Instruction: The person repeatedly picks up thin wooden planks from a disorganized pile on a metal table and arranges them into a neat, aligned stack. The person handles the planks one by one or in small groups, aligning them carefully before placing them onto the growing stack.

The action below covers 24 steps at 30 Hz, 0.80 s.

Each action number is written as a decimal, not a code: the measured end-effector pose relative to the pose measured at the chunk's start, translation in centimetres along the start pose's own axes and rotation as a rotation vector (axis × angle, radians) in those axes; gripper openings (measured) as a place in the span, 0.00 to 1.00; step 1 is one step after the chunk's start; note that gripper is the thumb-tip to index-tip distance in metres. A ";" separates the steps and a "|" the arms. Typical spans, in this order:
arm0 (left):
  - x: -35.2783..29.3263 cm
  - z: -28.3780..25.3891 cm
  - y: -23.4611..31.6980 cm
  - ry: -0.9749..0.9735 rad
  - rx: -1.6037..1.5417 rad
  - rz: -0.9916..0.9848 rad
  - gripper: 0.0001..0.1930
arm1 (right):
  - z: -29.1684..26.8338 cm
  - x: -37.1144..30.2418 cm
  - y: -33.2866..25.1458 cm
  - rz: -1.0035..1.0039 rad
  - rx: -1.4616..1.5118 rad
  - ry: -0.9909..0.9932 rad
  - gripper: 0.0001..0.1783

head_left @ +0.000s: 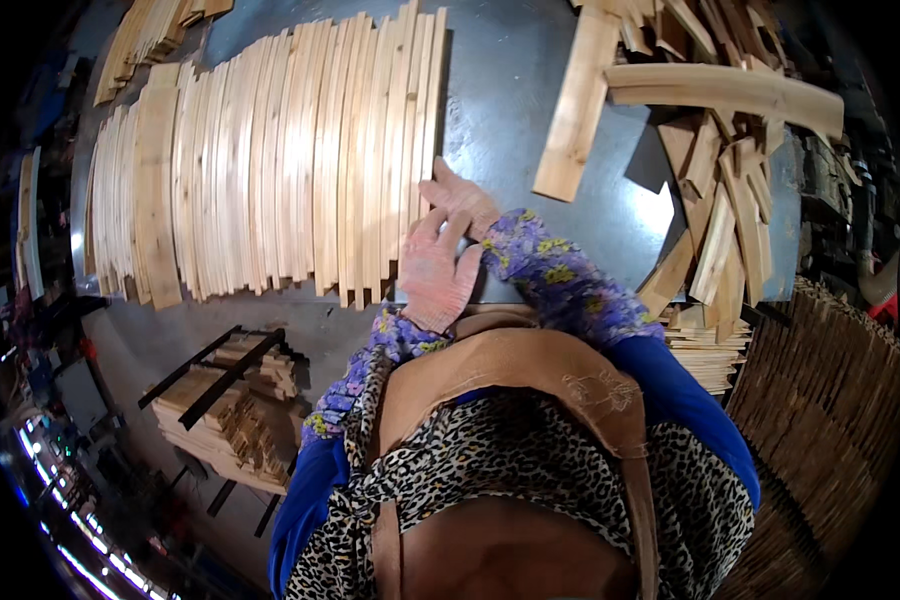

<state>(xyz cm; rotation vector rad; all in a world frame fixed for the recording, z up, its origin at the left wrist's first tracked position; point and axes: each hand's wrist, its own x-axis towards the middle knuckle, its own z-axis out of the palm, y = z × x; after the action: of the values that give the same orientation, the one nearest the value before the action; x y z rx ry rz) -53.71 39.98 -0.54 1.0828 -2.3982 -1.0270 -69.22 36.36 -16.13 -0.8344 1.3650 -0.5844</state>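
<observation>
A row of pale wooden strips lies side by side on a metal-topped table. Both my hands wear pinkish-white gloves and meet at the near right end of this row. My left hand is open, its fingers apart, over the near ends of the rightmost strips. Its fingertips overlap part of my right hand. My right hand has its fingers stretched against the side of the last strip, near its end. I see nothing held in either hand.
Loose boards and offcuts lie jumbled at the right of the table, one long board nearest the row. More strips lie at the far left. Stacked wood with dark bars stands below left; a large stack stands at right.
</observation>
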 end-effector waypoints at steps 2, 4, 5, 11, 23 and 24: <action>-0.4 2.1 -2.9 0.096 0.042 -0.019 0.25 | 0.3 -2.7 -0.6 -0.042 0.471 0.118 0.34; 0.1 0.8 -3.2 -0.036 0.257 0.025 0.26 | -3.6 -7.1 -2.7 0.000 -0.217 0.170 0.35; 0.0 0.4 -2.9 -0.046 0.366 0.041 0.28 | -5.2 -9.9 -3.1 0.026 -0.046 0.308 0.34; 5.0 3.8 -0.2 -0.072 0.291 -0.009 0.33 | -24.5 -16.7 7.8 -0.093 1.258 0.931 0.57; 19.0 16.3 2.3 -0.069 -0.183 -0.244 0.44 | -22.6 -24.7 6.8 -0.304 0.679 0.986 0.25; 18.1 15.3 0.3 -0.130 -0.522 -0.344 0.44 | -22.1 -26.4 5.6 -0.445 0.690 0.973 0.24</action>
<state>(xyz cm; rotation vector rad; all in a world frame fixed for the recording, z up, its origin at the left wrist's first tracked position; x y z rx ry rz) -74.05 33.95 -11.05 1.2699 -1.8857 -1.7608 -95.23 56.55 -4.72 -0.2419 1.6405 -1.8549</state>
